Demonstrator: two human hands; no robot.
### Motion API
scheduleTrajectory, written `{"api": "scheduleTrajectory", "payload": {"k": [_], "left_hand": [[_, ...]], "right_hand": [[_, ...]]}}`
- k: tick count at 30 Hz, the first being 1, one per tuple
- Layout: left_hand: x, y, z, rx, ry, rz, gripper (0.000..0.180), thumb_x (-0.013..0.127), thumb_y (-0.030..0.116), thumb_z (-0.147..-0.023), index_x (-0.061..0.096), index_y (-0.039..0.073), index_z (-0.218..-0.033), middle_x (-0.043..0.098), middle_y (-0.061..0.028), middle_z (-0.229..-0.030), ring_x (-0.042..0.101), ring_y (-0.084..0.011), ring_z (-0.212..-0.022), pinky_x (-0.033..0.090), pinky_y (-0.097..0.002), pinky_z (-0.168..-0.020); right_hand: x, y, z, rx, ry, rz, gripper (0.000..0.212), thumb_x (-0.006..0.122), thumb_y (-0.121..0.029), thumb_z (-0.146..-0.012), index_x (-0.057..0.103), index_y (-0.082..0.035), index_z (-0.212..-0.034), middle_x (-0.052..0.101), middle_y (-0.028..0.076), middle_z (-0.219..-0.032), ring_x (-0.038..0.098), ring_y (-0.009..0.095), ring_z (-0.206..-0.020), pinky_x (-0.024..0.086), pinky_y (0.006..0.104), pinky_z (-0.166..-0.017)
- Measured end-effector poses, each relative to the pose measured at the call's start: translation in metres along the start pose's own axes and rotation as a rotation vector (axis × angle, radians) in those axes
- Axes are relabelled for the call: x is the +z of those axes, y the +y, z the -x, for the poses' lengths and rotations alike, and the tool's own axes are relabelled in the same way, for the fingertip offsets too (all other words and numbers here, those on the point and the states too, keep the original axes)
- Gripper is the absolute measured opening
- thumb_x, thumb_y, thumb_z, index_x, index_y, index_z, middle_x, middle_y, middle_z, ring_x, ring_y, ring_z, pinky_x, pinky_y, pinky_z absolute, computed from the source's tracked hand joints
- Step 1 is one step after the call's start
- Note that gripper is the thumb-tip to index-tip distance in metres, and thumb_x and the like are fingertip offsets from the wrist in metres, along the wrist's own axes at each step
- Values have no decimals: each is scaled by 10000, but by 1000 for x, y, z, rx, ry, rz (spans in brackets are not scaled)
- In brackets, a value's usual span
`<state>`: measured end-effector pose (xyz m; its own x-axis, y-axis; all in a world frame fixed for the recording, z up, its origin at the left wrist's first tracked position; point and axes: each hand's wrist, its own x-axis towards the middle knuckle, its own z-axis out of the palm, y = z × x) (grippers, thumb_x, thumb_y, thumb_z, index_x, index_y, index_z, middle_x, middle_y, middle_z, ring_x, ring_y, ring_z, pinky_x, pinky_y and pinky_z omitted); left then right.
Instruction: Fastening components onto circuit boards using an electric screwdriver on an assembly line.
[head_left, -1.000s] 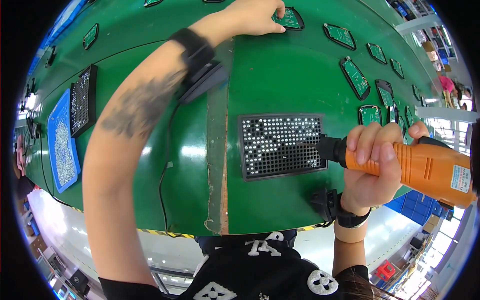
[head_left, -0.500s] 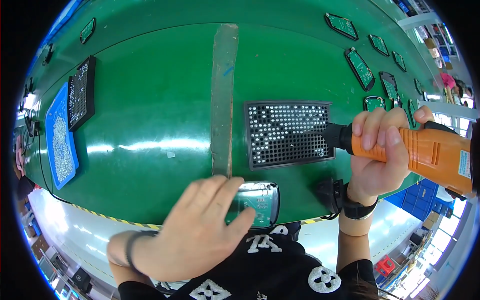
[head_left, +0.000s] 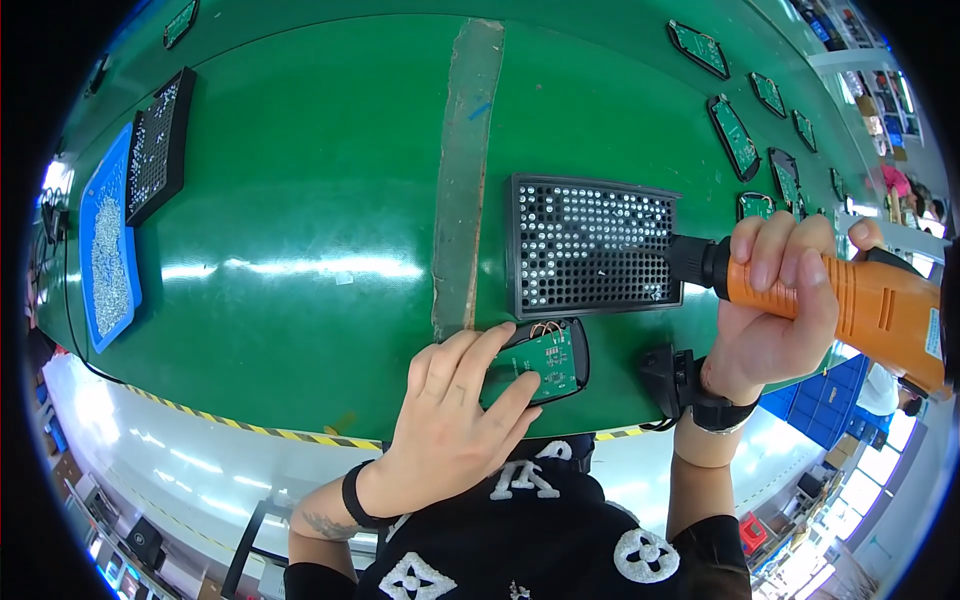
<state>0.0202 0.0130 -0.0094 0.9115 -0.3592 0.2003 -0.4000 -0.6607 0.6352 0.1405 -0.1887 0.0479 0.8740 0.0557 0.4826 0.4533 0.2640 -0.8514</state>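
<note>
My left hand (head_left: 447,405) grips a green circuit board (head_left: 553,358) seated in a black rounded housing, near the table's front edge. The fingers lie along its left side and the thumb presses on its face; part of the board is hidden beneath them. In my right hand (head_left: 770,315) is an orange electric screwdriver (head_left: 880,305), the fingers wrapped round its body. Its black nose points left, over the right side of a black screw tray (head_left: 515,240) with rows of holes. Silvery screws fill many of the holes, mostly in the far rows and on the left.
Several circuit boards in black housings (head_left: 735,138) lie at the far right. At the left, a blue tray (head_left: 137,275) of loose screws stands beside another black screw tray (head_left: 185,110). A worn strip (head_left: 460,190) crosses the green table (head_left: 310,180).
My left hand and the circuit board have moved right and away from me, closer to the screw tray. The screwdriver stays over the tray's right side. The whole view has shifted slightly.
</note>
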Motion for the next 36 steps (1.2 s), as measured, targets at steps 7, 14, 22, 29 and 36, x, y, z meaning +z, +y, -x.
{"api": "scheduleTrajectory", "payload": {"k": [7, 14, 22, 29, 36], "left_hand": [[5, 0, -2, -11, 24, 46, 352, 736, 128, -642, 593, 95, -962, 522, -90, -1180, 472, -308, -1048, 347, -417, -837], [1, -1, -3, -41, 59, 89, 346, 739, 88, -623, 604, 86, -941, 554, -67, -1139, 488, -288, -1026, 356, -403, -827], [4, -3, -2, -26, 45, 63, 397, 745, 87, -612, 589, 77, -977, 552, -74, -1131, 503, -277, -999, 374, -399, -796], [5, -3, -3, -15, 48, 48, 436, 750, 84, -603, 574, 76, -1002, 550, -78, -1131, 509, -280, -983, 377, -398, -782], [5, -3, -3, -17, 53, 58, 447, 754, 81, -593, 573, 73, -1001, 552, -86, -1124, 508, -282, -979, 378, -395, -776]], "right_hand": [[12, -18, 9, -38, -68, 71, 287, 472, -60, -834, 372, -115, -1097, 422, -9, -667, 422, 107, -565, 370, 316, -630], [1, -55, 48, -228, -471, -139, 484, 662, 0, -717, 374, -60, -1100, 546, 16, -613, 520, 95, -457, 503, 226, -460], [12, -60, 76, 30, -498, -124, 496, 615, -20, -816, 308, -162, -1178, 545, 67, -745, 550, 184, -520, 514, 320, -464], [8, -53, 75, 24, -531, -125, 503, 640, -29, -804, 308, -152, -1161, 549, 77, -767, 569, 188, -554, 516, 323, -478], [7, -49, 73, 28, -547, -149, 526, 648, -12, -787, 313, -153, -1166, 552, 81, -775, 570, 192, -561, 517, 325, -489]]}}
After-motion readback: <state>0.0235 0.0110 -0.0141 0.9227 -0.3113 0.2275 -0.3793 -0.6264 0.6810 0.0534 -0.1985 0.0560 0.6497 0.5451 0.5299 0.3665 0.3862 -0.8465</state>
